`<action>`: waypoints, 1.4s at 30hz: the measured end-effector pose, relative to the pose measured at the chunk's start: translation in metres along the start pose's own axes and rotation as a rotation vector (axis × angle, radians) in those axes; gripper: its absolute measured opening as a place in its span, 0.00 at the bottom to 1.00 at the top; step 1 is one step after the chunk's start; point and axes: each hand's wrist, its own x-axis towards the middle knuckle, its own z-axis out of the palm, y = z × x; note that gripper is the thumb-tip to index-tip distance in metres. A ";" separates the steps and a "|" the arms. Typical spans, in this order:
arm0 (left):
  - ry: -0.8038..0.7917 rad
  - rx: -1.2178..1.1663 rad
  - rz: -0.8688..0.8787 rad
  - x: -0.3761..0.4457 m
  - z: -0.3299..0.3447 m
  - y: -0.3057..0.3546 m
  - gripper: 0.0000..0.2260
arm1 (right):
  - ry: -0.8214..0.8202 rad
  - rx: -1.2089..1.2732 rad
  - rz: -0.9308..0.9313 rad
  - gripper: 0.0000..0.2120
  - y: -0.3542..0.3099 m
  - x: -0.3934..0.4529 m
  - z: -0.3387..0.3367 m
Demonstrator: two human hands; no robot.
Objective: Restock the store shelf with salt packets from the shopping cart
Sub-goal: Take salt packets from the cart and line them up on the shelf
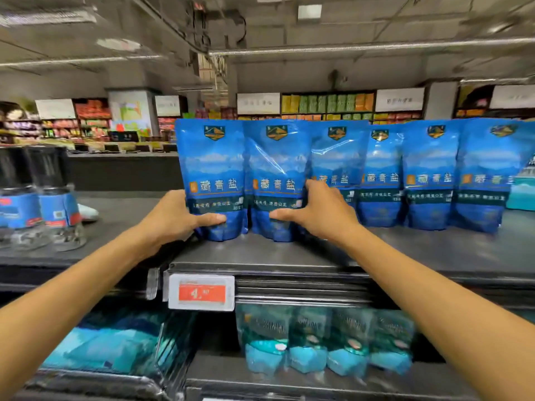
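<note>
Several blue salt packets stand upright in a row on the dark top shelf (260, 253). My left hand (173, 218) grips the leftmost packet (212, 169) at its lower left, thumb across the front. My right hand (315, 212) grips the second packet (278, 169) at its lower right, thumb on the front, fingers behind its edge. Both packets rest on the shelf, touching each other. More blue packets (428, 175) continue to the right. The shopping cart is out of view.
Dark-capped grinder bottles (46, 195) with blue labels stand at the shelf's left. A price tag (201, 292) hangs on the shelf edge. Teal packets (324, 340) fill the shelf below. A teal box (522, 186) sits at far right.
</note>
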 end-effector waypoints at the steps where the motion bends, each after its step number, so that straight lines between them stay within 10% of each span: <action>1: 0.011 0.020 -0.003 0.002 0.001 0.000 0.20 | 0.005 -0.039 -0.003 0.29 -0.002 -0.001 0.001; 8: 0.033 0.020 -0.046 0.007 0.007 0.000 0.18 | -0.012 -0.338 -0.036 0.31 -0.003 0.007 -0.002; 21: 0.025 0.131 -0.053 -0.002 0.008 0.008 0.18 | -0.133 0.040 0.026 0.26 0.005 0.014 0.000; 32: 0.287 0.275 -0.106 -0.017 0.005 0.014 0.40 | -0.049 -0.028 0.061 0.33 0.005 -0.015 -0.014; 37: 0.507 0.039 0.072 -0.034 0.014 0.030 0.22 | 0.000 0.047 0.089 0.32 0.016 -0.031 -0.021; 42: 0.370 -0.296 0.185 -0.055 0.055 0.077 0.05 | 0.161 0.276 0.042 0.13 0.028 -0.057 -0.041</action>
